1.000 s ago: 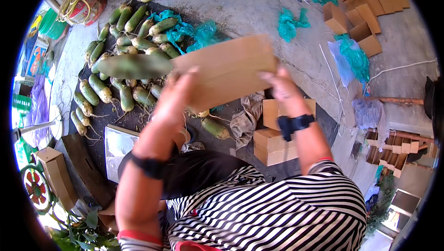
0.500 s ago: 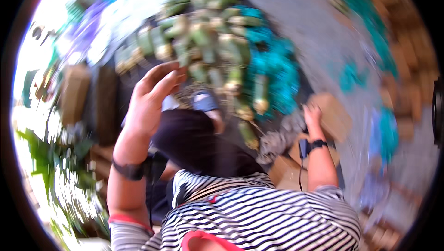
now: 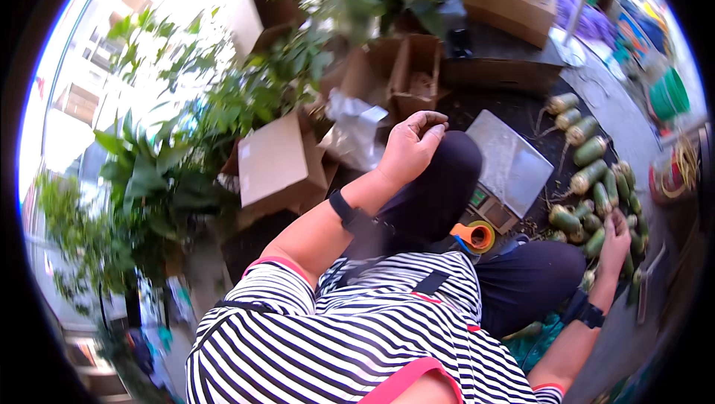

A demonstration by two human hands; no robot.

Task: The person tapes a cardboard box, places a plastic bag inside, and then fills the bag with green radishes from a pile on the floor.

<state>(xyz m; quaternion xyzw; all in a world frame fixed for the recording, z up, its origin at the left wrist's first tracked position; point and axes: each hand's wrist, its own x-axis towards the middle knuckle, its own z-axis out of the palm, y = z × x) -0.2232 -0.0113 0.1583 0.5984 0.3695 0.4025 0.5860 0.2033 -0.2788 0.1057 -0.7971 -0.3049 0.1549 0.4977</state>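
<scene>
My left hand (image 3: 412, 149) hovers by my raised knee, fingers loosely bent and thumb slightly apart, with nothing visible in it. At the right, my right hand (image 3: 615, 239) reaches to a pile of green radishes (image 3: 590, 177) with pale root ends. Its fingertips are drawn together against the radishes; whether one is gripped cannot be made out. Between my hands lies a scale with a square metal plate (image 3: 514, 162). An orange tape dispenser (image 3: 474, 236) stands just below it, close to my legs.
Open cardboard boxes (image 3: 275, 160) stand at the left and far side, with crumpled clear plastic (image 3: 354, 132) between them. Leafy potted plants (image 3: 156, 180) fill the left. A green basket (image 3: 668, 95) and a red container (image 3: 672, 173) are at the far right.
My view has swung left, so the radishes now sit at the right and the boxes and plants show. My right hand has moved from beside a cardboard box to the radishes.
</scene>
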